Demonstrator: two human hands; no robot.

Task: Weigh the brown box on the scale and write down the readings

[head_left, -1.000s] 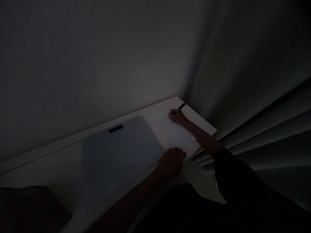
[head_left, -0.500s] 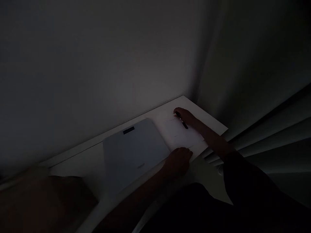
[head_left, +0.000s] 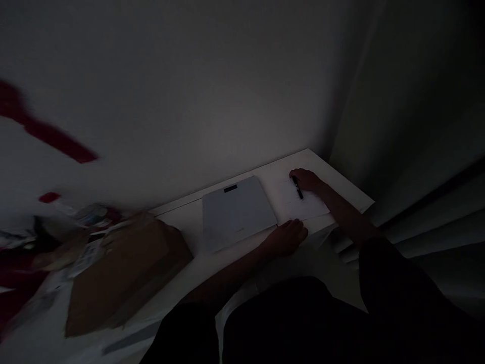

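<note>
In dim light, my right hand (head_left: 307, 179) is closed around a dark pen (head_left: 298, 188) above a white sheet of paper (head_left: 308, 207). The pen slants across the far part of the sheet; any writing on it is too faint to read. My left hand (head_left: 288, 237) lies at the table's front edge, by the sheet's near left corner, with its fingers laid down and nothing visible in them. Left of the paper is a flat grey slab (head_left: 238, 215) with a small dark window, looking like a bathroom scale.
A brown cardboard box (head_left: 121, 268) stands at the left on the white table (head_left: 341, 187). Behind it are blurred items, including a tin-like container (head_left: 93, 215). Red shapes (head_left: 60, 139) show on the wall at the back left. Dark curtain-like folds (head_left: 413, 222) hang to the right.
The view has swung left, bringing more of the box, the clutter and the red wall shapes into sight. My right hand still holds the pen over the paper, and my left hand stays at the edge.
</note>
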